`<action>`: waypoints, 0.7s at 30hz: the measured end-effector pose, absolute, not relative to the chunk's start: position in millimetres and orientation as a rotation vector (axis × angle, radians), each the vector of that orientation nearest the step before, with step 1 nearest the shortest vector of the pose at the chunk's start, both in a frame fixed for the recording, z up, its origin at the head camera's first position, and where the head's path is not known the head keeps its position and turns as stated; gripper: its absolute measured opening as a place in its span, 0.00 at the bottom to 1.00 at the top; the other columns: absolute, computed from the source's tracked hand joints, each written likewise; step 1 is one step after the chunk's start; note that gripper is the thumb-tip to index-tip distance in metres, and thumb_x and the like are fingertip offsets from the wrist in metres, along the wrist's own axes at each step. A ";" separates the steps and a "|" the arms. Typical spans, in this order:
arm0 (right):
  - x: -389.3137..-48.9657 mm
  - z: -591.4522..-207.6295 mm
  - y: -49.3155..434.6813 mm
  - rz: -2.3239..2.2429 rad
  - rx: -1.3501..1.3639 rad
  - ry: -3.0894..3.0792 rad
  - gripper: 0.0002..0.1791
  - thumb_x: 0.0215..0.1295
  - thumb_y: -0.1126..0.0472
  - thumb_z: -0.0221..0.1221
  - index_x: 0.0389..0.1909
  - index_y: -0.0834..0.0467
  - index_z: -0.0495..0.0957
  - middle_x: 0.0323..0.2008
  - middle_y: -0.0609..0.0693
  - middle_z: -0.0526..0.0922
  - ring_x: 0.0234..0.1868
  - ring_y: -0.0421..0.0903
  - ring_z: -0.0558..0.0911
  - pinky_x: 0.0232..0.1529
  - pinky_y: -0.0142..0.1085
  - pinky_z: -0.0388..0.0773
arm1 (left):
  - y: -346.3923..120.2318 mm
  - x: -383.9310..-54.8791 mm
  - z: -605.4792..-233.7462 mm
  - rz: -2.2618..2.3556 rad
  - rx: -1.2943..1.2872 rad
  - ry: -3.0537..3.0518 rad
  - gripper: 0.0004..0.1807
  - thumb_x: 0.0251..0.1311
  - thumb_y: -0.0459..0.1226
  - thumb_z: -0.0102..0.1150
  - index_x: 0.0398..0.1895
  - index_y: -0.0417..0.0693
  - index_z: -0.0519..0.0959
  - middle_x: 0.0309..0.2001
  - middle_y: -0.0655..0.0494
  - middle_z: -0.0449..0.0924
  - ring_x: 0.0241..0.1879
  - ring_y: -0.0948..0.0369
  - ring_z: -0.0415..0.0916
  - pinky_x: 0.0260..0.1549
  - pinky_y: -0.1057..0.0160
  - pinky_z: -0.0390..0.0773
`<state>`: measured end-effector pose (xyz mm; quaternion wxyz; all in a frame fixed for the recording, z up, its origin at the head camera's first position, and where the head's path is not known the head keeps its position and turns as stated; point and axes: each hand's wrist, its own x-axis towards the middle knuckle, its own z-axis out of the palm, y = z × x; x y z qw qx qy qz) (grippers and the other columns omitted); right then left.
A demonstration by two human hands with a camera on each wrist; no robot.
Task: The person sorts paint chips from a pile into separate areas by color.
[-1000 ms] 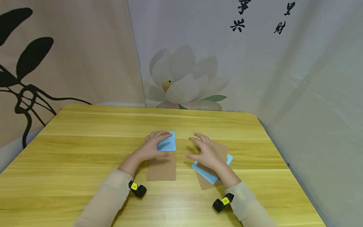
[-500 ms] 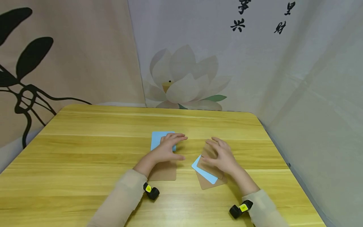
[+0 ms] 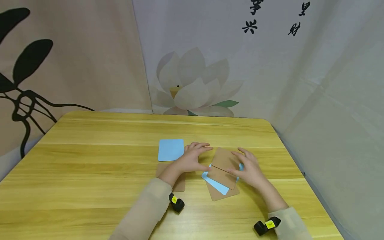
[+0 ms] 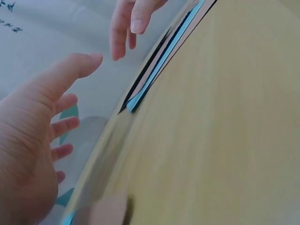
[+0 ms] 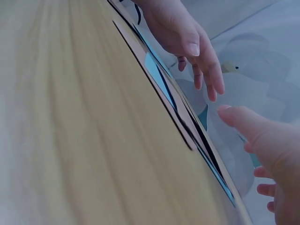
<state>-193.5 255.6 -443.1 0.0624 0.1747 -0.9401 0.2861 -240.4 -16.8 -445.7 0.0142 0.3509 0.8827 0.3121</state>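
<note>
My left hand is held over the table, fingers extended and thumb apart, at the left side of a loose pile of overlapping cards. The pile has a brown card at the back, another brown card in front of it, and a blue card partly underneath. My right hand is at the pile's right side with its fingers spread and covers part of it. Neither hand holds anything. A separate blue card lies left of my left hand. Below it is a brown card, partly hidden by my left wrist.
The wooden table carries the cards. Printed cloth hangs behind its far edge and along the sides. A black wrist camera sits at the left cuff and another wrist camera at the right cuff.
Both hands have moved right. My left hand has left the separate blue card and come beside the pile; my right hand has slid off to the pile's right side, uncovering brown cards.
</note>
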 end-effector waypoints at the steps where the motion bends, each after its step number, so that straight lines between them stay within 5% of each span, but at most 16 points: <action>1: -193.7 -443.7 257.7 0.864 0.526 -2.842 0.42 0.52 0.40 0.68 0.65 0.58 0.69 0.68 0.63 0.58 0.67 0.67 0.54 0.59 0.66 0.46 | -14.3 -241.2 -446.1 0.957 1.085 2.754 0.43 0.50 0.54 0.68 0.70 0.54 0.65 0.71 0.52 0.56 0.67 0.52 0.50 0.58 0.41 0.47; 21: -198.6 -457.3 274.4 0.794 0.558 -2.883 0.44 0.53 0.41 0.68 0.66 0.61 0.67 0.66 0.68 0.59 0.65 0.71 0.55 0.58 0.68 0.44 | 26.8 -253.5 -441.2 0.700 0.965 2.759 0.44 0.49 0.59 0.66 0.71 0.60 0.64 0.73 0.55 0.53 0.68 0.51 0.48 0.57 0.49 0.51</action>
